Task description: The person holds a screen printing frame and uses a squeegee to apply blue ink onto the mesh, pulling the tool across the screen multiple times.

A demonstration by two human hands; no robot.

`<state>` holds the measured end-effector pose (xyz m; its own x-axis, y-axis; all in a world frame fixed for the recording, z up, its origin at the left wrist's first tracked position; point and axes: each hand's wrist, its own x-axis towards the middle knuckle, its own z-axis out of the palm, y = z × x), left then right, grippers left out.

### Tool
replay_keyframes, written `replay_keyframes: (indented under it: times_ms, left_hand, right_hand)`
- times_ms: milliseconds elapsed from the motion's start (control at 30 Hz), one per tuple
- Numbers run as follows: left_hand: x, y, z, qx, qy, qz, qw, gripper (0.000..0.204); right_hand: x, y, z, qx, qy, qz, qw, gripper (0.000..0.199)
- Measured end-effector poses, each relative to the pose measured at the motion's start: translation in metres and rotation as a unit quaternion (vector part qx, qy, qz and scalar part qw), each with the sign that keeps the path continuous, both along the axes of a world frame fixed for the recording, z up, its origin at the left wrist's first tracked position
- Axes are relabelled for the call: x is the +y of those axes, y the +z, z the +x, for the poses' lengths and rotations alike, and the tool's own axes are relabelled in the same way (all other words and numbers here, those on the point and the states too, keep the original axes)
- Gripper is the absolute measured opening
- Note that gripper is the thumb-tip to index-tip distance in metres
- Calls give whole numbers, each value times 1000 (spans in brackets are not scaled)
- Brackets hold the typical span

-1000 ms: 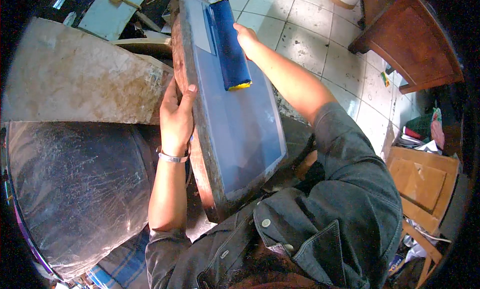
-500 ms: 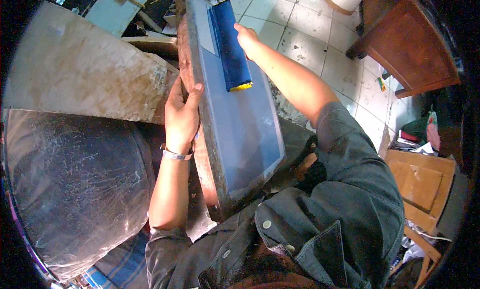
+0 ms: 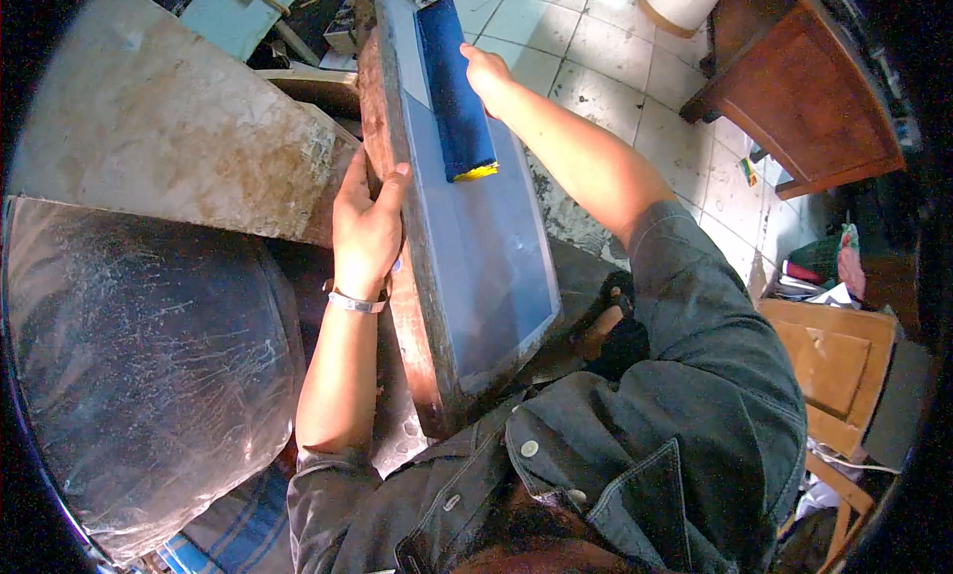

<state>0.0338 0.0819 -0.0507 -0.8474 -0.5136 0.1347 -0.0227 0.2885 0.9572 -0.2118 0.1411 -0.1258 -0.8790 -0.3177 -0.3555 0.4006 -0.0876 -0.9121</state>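
Observation:
A screen-printing frame point(image 3: 377, 108) with worn wooden sides stands tilted in front of me, its pale blue-grey mesh point(image 3: 486, 247) facing right. My left hand point(image 3: 367, 217) is closed on the frame's left side, thumb over the edge. In my right hand point(image 3: 486, 78) is what looks like a long dark blue scoop coater point(image 3: 452, 88), with yellow at its near end. It lies lengthwise against the upper part of the mesh. Only part of my right hand's fingers shows; the rest are behind the coater.
Left of the frame is a stained pale board point(image 3: 169, 127), with a large plastic-covered dark bundle point(image 3: 149, 336) nearer me. Brown wooden furniture point(image 3: 814, 98) stands on the tiled floor point(image 3: 606, 88) at right, with a white cylindrical container point(image 3: 685, 0) beyond. A wooden panel point(image 3: 829, 366) sits nearer.
The view has shifted slightly, and the frame looks a little more edge-on. Both hands keep their grip, and the coater stays at about the same place on the mesh.

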Motion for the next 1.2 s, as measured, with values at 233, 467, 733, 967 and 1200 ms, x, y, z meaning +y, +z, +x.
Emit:
replay_keyframes:
  times_ms: [233, 467, 733, 967, 1200]
  left_hand:
    - [-4, -6, 0, 6, -15, 31, 999, 49]
    - [0, 1, 1, 1, -5, -4, 1000, 48]
    - [1, 2, -1, -1, 0, 11, 1000, 42]
    - [-5, -9, -1, 6, 9, -24, 1000, 46]
    - [1, 3, -1, -2, -2, -17, 1000, 47]
  right_hand:
    - [-11, -4, -8, 10, 3, 3, 1000, 46]
    - [-10, 0, -6, 2, 6, 3, 1000, 47]
    - [-16, -3, -16, 23, 4, 11, 1000, 47]
    - [-14, 14, -4, 6, 13, -10, 1000, 46]
    - [-16, 17, -7, 6, 11, -35, 999, 47]
